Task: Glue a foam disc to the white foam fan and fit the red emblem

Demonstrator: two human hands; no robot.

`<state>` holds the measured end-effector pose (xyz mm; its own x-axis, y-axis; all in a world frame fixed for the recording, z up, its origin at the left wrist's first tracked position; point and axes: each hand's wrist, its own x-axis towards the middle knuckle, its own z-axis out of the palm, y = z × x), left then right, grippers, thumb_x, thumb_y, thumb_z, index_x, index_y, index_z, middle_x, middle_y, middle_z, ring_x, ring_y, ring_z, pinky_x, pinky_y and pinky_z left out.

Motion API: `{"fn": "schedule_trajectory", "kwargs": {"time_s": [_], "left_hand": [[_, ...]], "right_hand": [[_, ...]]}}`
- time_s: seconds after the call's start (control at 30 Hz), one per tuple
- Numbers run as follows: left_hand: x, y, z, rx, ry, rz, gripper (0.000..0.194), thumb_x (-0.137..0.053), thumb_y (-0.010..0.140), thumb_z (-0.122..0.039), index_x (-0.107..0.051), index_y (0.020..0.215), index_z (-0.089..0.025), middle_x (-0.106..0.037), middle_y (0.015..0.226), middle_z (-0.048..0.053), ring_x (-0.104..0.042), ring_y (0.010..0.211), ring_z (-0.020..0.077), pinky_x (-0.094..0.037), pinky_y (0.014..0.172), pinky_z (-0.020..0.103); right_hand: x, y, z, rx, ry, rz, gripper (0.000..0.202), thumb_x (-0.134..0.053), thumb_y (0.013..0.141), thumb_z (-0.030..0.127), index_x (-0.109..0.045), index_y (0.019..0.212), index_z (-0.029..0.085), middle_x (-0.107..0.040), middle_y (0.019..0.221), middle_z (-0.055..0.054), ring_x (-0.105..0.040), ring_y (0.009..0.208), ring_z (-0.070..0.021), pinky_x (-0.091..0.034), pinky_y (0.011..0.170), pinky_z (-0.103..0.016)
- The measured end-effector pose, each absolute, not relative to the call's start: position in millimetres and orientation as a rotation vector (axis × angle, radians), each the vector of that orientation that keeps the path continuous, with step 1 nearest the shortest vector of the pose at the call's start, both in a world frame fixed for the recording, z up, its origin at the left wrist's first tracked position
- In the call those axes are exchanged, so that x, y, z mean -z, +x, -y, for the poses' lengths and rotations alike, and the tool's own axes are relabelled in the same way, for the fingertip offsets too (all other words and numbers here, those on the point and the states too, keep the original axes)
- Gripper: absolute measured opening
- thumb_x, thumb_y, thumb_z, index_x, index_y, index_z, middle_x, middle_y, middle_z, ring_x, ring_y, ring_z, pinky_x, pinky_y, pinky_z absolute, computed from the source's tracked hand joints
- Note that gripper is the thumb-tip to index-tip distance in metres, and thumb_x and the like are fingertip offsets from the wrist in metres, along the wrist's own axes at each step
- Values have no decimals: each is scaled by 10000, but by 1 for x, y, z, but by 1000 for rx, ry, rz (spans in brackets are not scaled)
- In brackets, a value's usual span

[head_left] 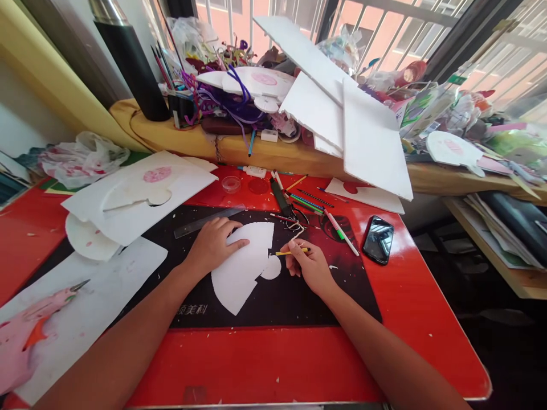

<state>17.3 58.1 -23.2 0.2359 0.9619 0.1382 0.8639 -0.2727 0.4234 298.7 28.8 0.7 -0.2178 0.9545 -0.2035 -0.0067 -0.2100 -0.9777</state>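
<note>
A white cut-out foam piece (243, 265), curved on one side with a round lobe at its right, lies on the black mat (205, 290). My left hand (216, 242) rests on the upper left edge of the piece, its fingers spread. A thin yellow stick (282, 253) is pinched in my right hand (305, 262), with its left end at the notch above the round lobe. What the stick's tip touches is too small to tell.
A ruler (209, 221), scissors (297, 217), pens (342, 232) and a phone (378, 240) surround the hands. Foam sheets (123, 199) and a pink glue gun (36, 324) are at left. Behind, foam boards (371, 136) lean on the crowded sill beside a black bottle (132, 68).
</note>
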Motion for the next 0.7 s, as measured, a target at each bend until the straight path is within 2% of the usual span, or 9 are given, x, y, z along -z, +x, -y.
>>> {"fn": "schedule_trajectory", "kwargs": {"time_s": [0.13,0.37,0.7], "left_hand": [[25,16,-69,-525,2290,-1560,492,-648,954,-642,-729,1226,-240,-697,1044,70,-628,1008,294,-470,983,448],[18,27,-104,-454,2319,-1310,470,-726,888,-605,-785,1233,-292,-707,1128,67,-621,1144,307,-468,1035,443],[23,35,-104,-590,2268,-1337,401,-685,931,-566,-795,1178,-270,-703,1107,75,-630,1116,304,-493,1038,464]], "right_hand": [[-3,297,-26,-1628,-1199,1278,510,-704,910,685,-737,854,179,-620,584,13,-546,438,-117,-311,411,-226],[-3,290,-20,-1757,-1118,1401,505,-679,943,674,-756,883,179,-637,603,6,-559,457,-117,-355,436,-230],[-1,294,-10,-1623,-1123,1429,453,-667,982,636,-722,878,199,-697,690,-22,-617,506,-142,-427,483,-260]]}}
